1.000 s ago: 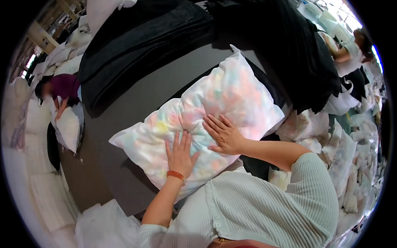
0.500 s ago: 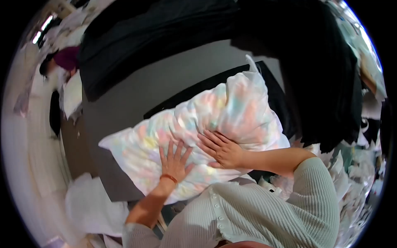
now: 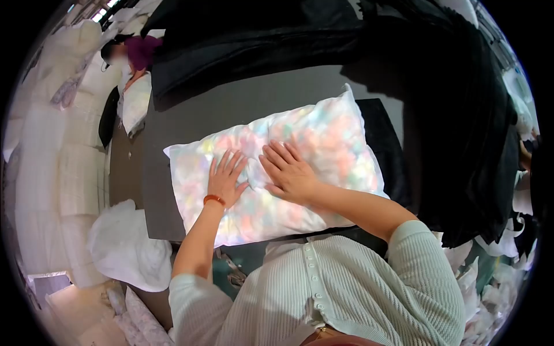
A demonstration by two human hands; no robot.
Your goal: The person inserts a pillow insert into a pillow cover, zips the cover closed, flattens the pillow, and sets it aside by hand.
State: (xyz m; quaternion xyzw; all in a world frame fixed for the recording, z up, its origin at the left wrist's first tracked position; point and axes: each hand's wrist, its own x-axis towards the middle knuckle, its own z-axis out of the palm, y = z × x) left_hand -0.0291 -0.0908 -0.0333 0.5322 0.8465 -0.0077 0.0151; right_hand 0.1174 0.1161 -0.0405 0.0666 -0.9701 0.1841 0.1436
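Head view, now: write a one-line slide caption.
Both bare hands, left and right, lie spread on a pastel-mottled pillow atop a grey table.

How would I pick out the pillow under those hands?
Find the grey table with black fabric piled along its far side. Near its front edge lies a plump pillow, left hand and right hand spread on it. Soft pink, yellow and blue patches set it apart from the black cloth beneath.

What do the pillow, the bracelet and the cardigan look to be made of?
Pillow: probably thin, soft cloth, mostly matte; it creases gently, with blurred pastel patches, printed or showing through.
Bracelet: smooth, orange-red, slightly glossy; plastic or stone, too small to tell.
Cardigan: matte knit, judging by its raised ribs; fibre unclear.
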